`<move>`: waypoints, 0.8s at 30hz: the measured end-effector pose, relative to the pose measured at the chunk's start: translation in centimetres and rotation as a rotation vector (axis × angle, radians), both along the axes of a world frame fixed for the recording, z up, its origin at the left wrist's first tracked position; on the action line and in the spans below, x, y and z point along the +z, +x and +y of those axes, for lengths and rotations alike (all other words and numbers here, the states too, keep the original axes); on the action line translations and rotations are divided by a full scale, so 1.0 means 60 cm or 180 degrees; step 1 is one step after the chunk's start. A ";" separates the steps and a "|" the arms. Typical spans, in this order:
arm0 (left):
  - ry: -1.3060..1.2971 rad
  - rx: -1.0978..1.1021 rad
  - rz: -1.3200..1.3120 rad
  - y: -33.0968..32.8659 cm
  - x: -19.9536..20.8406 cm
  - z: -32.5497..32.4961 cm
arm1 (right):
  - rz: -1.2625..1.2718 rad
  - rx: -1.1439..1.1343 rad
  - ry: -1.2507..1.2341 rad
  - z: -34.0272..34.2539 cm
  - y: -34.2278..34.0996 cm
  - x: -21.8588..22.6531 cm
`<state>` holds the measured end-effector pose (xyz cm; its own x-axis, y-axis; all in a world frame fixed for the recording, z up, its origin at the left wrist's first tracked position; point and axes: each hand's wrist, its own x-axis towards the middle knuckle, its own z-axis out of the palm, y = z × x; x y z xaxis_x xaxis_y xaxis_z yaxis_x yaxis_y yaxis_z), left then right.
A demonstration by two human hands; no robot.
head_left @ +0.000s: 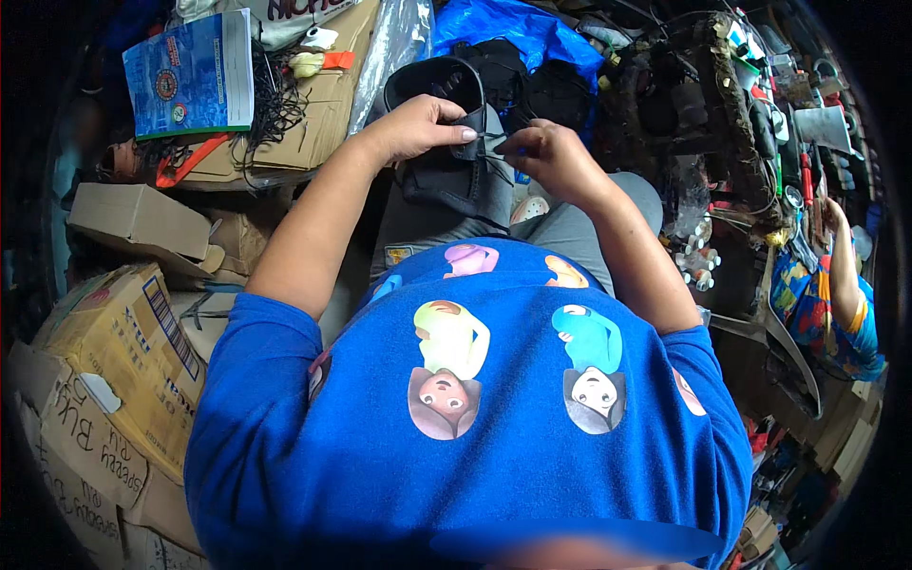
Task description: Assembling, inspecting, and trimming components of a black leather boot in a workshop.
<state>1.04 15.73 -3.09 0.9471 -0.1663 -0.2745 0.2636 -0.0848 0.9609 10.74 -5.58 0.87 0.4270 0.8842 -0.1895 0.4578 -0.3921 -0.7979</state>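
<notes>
A black leather shoe (439,184) rests on my lap, its wide opening facing up and away. My left hand (423,128) is closed on the edge of that opening, thumb and fingers pinching the leather. To the right of the shoe, my right hand (559,161) is pinched around a thin black lace (494,152) that runs to the shoe's side. The lace's exact path is hard to make out, and the fingertips partly hide it.
On the left lie flattened cardboard (328,114), a blue booklet (188,74), a bundle of black laces (271,123) and cardboard boxes (138,223). Blue plastic sheeting (522,28) is ahead. At the right, another person's arm (841,261) shows beside cluttered tools and small bottles (698,258).
</notes>
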 end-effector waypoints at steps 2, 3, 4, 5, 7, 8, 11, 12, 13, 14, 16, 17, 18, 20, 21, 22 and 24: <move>-0.0117 0.0151 0.0610 0.000 0.054 -0.006 | -0.0029 -0.0360 0.0020 -0.016 0.012 0.001; -0.0108 0.0167 0.0615 -0.005 0.046 -0.001 | -0.0187 -0.0229 0.0119 -0.020 0.017 0.001; -0.0356 0.0161 0.0494 -0.006 0.030 0.006 | -0.0191 -0.0243 0.0122 -0.021 0.016 -0.005; -0.0604 0.0155 0.0373 -0.006 0.017 0.012 | 0.0299 -0.0365 0.0223 -0.024 0.013 -0.019; -0.0630 0.0134 0.0350 -0.005 0.013 0.013 | 0.0778 -0.0451 0.0240 -0.020 0.006 -0.025; -0.0655 0.0125 0.0326 -0.005 0.012 0.013 | 0.0779 -0.0456 0.0240 -0.016 0.004 -0.024; -0.0603 0.0114 0.0301 -0.005 0.016 0.011 | 0.0686 -0.0502 0.0281 -0.005 -0.005 -0.023; -0.0603 0.0115 0.0303 -0.005 0.016 0.011 | 0.0689 -0.0501 0.0281 -0.002 -0.005 -0.022; -0.0577 0.0134 0.0278 -0.005 0.016 0.010 | 0.0584 -0.0427 0.0184 0.000 -0.005 -0.021; -0.0552 0.0151 0.0253 -0.005 0.016 0.010 | 0.0479 -0.0354 0.0087 0.001 -0.004 -0.021; -0.0546 0.0099 0.0255 -0.004 0.018 0.012 | 0.0526 -0.0356 0.0140 0.001 0.000 -0.033; -0.0543 0.0046 0.0258 -0.003 0.019 0.013 | 0.0572 -0.0359 0.0191 0.000 0.001 -0.037; -0.0543 0.0053 0.0259 -0.004 0.016 0.014 | 0.0575 -0.0352 0.0190 0.001 0.000 -0.034; -0.0459 0.0041 0.0277 -0.005 0.008 0.016 | 0.0342 -0.0243 0.0044 0.003 0.000 -0.027; -0.0461 0.0038 0.0273 -0.003 0.007 0.017 | 0.0338 -0.0245 0.0042 0.003 -0.001 -0.026; -0.0379 -0.0019 0.0242 -0.001 0.006 0.017 | 0.0339 -0.0299 0.0121 0.004 -0.002 -0.026; -0.0301 -0.0078 0.0209 0.001 0.010 0.015 | 0.0337 -0.0354 0.0197 0.006 -0.002 -0.024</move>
